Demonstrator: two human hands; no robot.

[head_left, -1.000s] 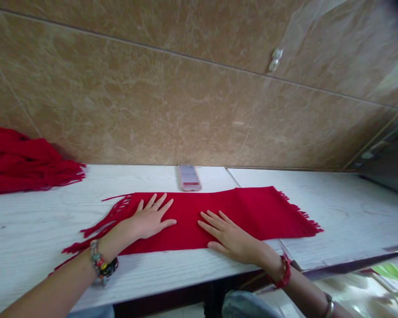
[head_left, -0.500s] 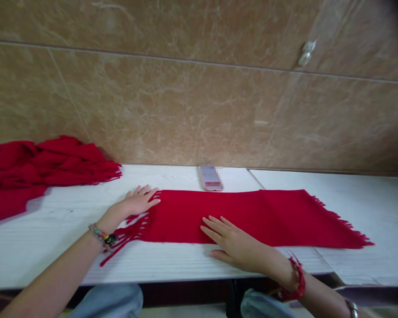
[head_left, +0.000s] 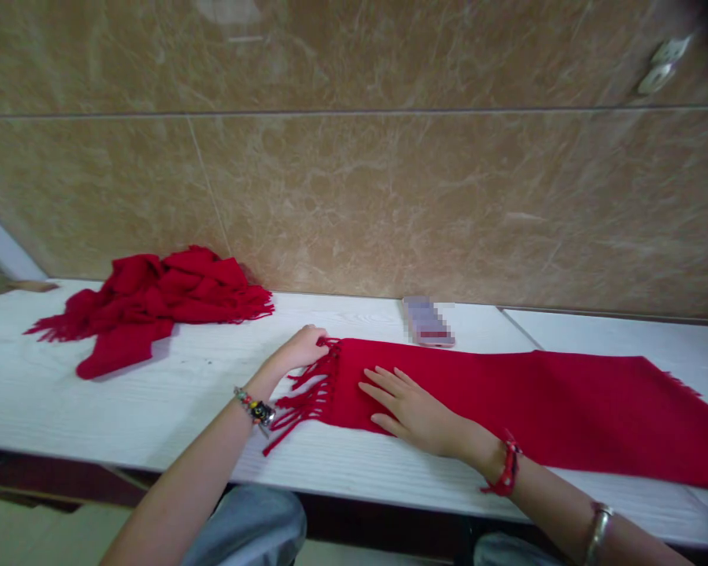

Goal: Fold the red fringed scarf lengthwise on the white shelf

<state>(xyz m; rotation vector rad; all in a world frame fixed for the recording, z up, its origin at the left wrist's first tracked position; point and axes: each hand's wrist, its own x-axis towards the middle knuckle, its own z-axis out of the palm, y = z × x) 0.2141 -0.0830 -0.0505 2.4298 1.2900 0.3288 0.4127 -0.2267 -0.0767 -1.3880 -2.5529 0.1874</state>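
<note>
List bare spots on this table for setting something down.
Widest bare patch: table between the crumpled scarf pile and the left hand. Also bare: the back strip right of the phone, between wall and flat scarf. Along the near edge, only a narrow strip. Crowded: the centre, with the right hand flat near the scarf's fringed end.

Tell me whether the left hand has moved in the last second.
Yes. The left hand has slid left, farther from the phone, from the middle of the scarf to its fringed end.
</note>
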